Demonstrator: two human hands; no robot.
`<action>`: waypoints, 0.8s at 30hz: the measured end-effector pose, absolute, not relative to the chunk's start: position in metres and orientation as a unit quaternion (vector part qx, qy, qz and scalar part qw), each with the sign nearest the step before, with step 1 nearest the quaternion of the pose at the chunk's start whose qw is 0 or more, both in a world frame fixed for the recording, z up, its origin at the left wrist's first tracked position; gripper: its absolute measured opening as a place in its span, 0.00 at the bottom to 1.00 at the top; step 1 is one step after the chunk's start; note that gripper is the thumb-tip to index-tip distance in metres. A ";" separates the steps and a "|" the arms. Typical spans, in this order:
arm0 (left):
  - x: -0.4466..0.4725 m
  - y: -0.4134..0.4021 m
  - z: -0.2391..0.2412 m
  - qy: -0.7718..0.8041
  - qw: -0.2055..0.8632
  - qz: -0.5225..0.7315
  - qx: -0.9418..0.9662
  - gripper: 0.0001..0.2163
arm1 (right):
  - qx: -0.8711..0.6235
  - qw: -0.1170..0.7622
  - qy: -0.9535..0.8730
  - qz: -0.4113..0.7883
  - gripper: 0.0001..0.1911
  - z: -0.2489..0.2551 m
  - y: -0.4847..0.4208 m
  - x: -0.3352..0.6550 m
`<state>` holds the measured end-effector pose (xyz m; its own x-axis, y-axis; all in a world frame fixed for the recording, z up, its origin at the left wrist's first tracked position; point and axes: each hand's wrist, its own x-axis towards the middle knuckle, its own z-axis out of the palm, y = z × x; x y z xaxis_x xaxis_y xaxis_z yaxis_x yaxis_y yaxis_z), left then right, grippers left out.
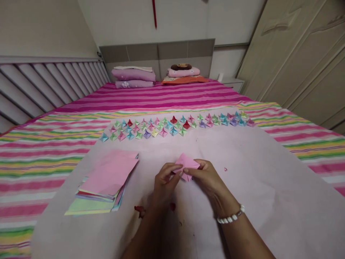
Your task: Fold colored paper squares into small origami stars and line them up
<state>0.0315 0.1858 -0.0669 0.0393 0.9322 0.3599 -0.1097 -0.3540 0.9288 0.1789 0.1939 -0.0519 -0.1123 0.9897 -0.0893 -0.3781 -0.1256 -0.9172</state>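
Observation:
Between both hands is a small pink paper [183, 160], folded into a diamond shape with crease lines showing. My left hand [165, 180] pinches its left edge with thumb and fingers. On the other side my right hand [208, 178] grips the right edge, its thumb lying across the front and its fingers partly hidden behind. To the left lies a stack of coloured paper sheets [110, 172], pink on top, with green, yellow and blue edges poking out. Rows of small folded paper boats [163, 132] in many colours stand beyond the hands.
The pale round board [269, 201] rests on a striped bedspread [302, 140]. Red paper scraps [140, 210] lie near my left forearm. Folded bedding [134, 75] is piled by the headboard [167, 54]. A slatted rail [48, 84] borders the left; a cabinet [304, 61] stands right.

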 end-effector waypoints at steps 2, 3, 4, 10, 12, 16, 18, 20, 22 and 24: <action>0.030 0.186 -0.068 0.379 0.433 0.574 0.582 0.09 | -0.391 0.526 -0.404 0.638 0.12 -0.052 0.193 0.180; 0.029 0.186 -0.068 0.387 0.431 0.566 0.586 0.10 | -0.391 0.522 -0.411 0.637 0.12 -0.052 0.193 0.180; 0.028 0.186 -0.068 0.392 0.429 0.561 0.589 0.11 | -0.391 0.518 -0.418 0.636 0.12 -0.052 0.193 0.180; 0.028 0.185 -0.067 0.421 0.371 0.566 0.604 0.12 | -0.409 0.516 -0.458 0.597 0.13 -0.053 0.194 0.183; 0.028 0.185 -0.066 0.430 0.360 0.564 0.607 0.10 | -0.418 0.516 -0.470 0.582 0.12 -0.051 0.194 0.183; 0.027 0.186 -0.067 0.436 0.358 0.567 0.601 0.06 | -0.419 0.508 -0.495 0.567 0.12 -0.046 0.193 0.183; 0.027 0.186 -0.067 0.438 0.352 0.570 0.599 0.04 | -0.424 0.507 -0.506 0.554 0.12 -0.045 0.194 0.183; 0.026 0.186 -0.066 0.435 0.355 0.571 0.600 0.02 | -0.443 0.525 -0.510 0.517 0.16 -0.046 0.195 0.183; 0.027 0.186 -0.064 0.423 0.380 0.565 0.598 0.02 | -0.454 0.553 -0.518 0.469 0.23 -0.048 0.196 0.184; 0.027 0.185 -0.062 0.415 0.422 0.549 0.590 0.03 | -0.433 0.559 -0.546 0.449 0.22 -0.048 0.196 0.186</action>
